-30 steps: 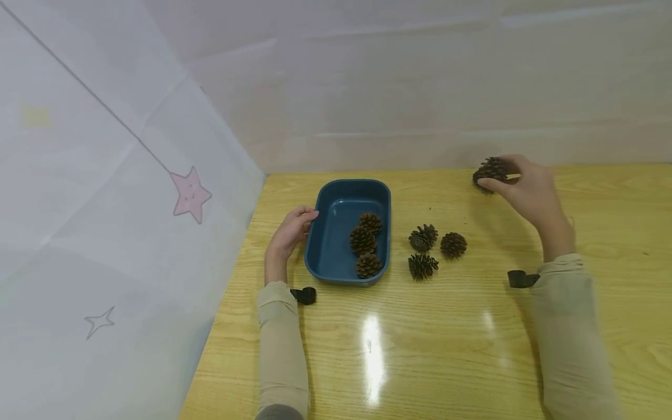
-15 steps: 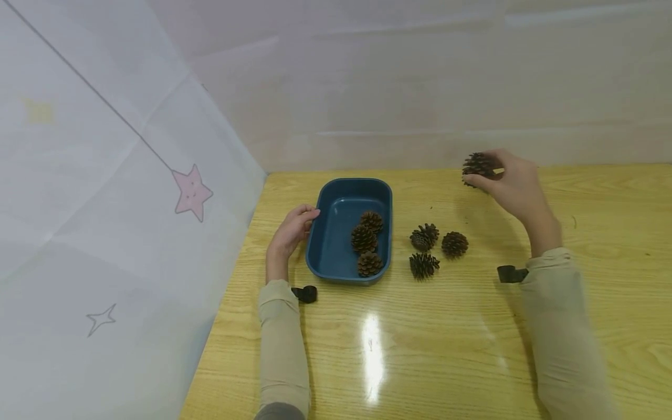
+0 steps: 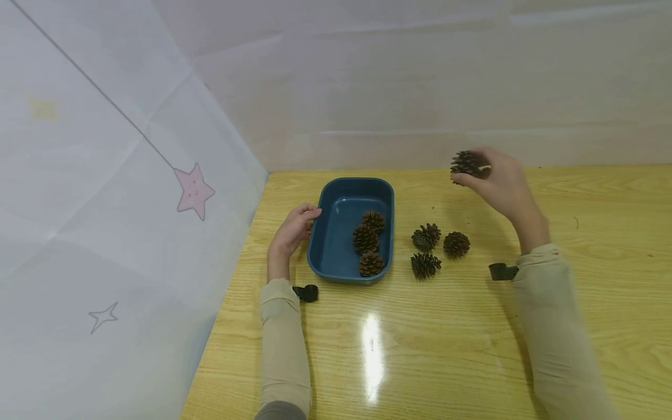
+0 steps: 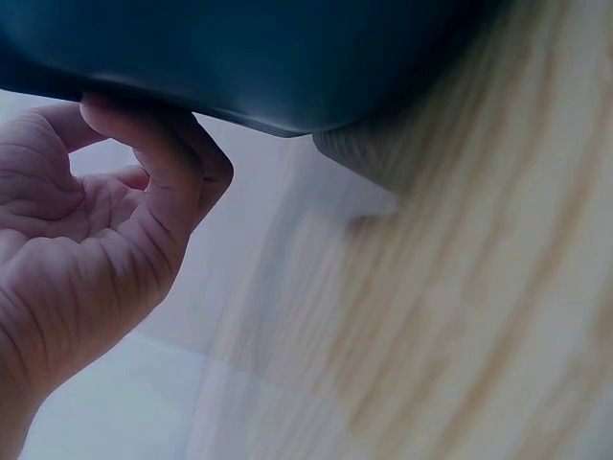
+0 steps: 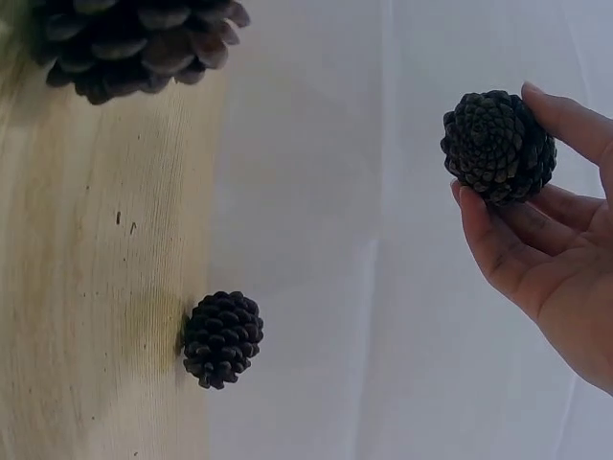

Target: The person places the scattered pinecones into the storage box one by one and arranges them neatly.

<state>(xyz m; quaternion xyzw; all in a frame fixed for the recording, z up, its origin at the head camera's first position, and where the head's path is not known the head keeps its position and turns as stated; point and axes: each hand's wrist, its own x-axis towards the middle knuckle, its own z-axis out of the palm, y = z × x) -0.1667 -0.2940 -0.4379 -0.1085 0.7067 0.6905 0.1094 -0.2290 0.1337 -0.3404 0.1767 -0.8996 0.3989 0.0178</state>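
In the head view, a dark brown pinecone [image 3: 466,166] is held between the thumb and fingers of my right hand [image 3: 501,184], raised above the back of the table. The right wrist view shows the same pinecone [image 5: 493,146] at the fingertips, base toward the camera. Behind that hand, another pinecone [image 3: 485,172] is partly hidden. My left hand [image 3: 294,230] grips the left rim of a dark blue plastic box [image 3: 332,256], fingers bent against its side [image 4: 153,144]. Along the box's right side lie three pinecones [image 3: 365,239].
Several loose pinecones [image 3: 426,266] lie on the wooden table [image 3: 446,338] right of the box. In the right wrist view one pinecone [image 5: 224,339] stands near the table's back edge. White sheets with printed stars [image 3: 195,191] rise at the back and left.
My right hand has moved left with the pinecone, uncovering a little of the pinecone behind it. The left hand stays at the box's rim; the view has shifted slightly.
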